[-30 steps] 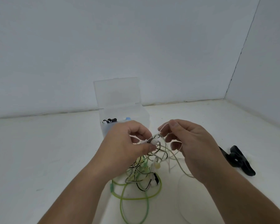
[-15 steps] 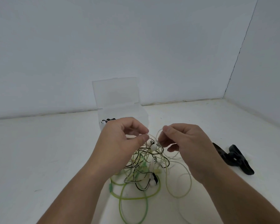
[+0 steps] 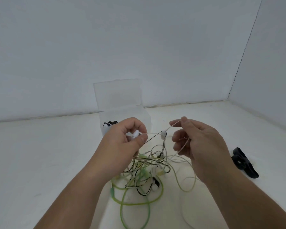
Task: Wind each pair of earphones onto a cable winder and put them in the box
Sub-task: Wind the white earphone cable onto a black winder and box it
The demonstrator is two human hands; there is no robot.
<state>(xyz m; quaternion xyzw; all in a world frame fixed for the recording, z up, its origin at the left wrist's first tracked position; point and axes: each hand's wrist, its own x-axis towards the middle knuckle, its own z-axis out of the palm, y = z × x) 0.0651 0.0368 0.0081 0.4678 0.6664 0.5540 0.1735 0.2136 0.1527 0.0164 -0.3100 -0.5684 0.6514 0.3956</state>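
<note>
My left grip (image 3: 122,146) pinched a white earbud (image 3: 136,134); my right grip (image 3: 200,146) pinched its cable (image 3: 172,127). The tangle (image 3: 145,169) lay at six o'clock.

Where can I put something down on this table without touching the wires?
The wide bare table left of the box and the left hand is free. So is the far right corner behind the black clip. The middle is crowded: the earphone tangle spreads below the left hand and the right hand.
</note>
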